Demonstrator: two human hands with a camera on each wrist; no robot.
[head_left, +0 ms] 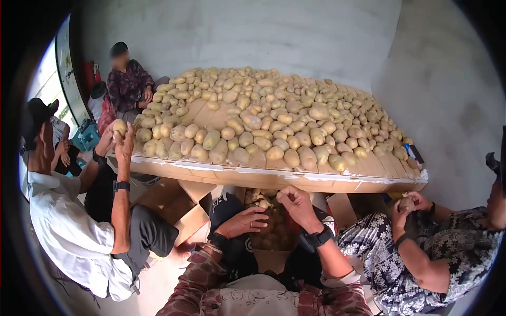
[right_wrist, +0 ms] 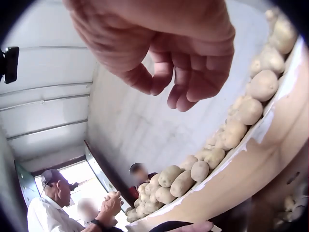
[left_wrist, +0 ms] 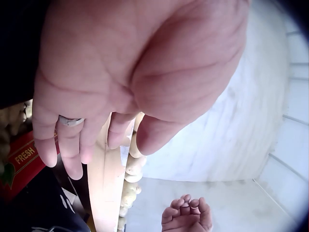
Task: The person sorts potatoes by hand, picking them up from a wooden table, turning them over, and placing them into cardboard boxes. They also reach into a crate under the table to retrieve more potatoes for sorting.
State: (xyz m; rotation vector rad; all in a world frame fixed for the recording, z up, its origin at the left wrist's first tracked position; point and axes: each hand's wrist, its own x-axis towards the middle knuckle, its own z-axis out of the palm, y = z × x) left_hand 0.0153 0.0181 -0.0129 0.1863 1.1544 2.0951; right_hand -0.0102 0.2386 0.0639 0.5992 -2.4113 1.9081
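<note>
Many yellow-brown potatoes (head_left: 253, 122) lie on a raised cardboard-covered surface (head_left: 263, 176). More potatoes (head_left: 271, 234) lie in a box below its front edge. The left hand (head_left: 243, 222), with a ring, is over the left side of this box; in the left wrist view the left hand (left_wrist: 116, 72) shows a bare palm, its fingers relaxed. Above the box's right side is the right hand (head_left: 298, 206). In the right wrist view the right hand (right_wrist: 169, 53) has loosely bent fingers, the thumb near the index finger, and no object shows in it.
At left a person in a white shirt (head_left: 74, 221) holds a potato (head_left: 120, 127). At right a person in flowered clothes (head_left: 453, 250) holds another potato (head_left: 406, 204). Someone sits at the back left (head_left: 126, 84). A red box marked FRESH (left_wrist: 26, 157) shows in the left wrist view.
</note>
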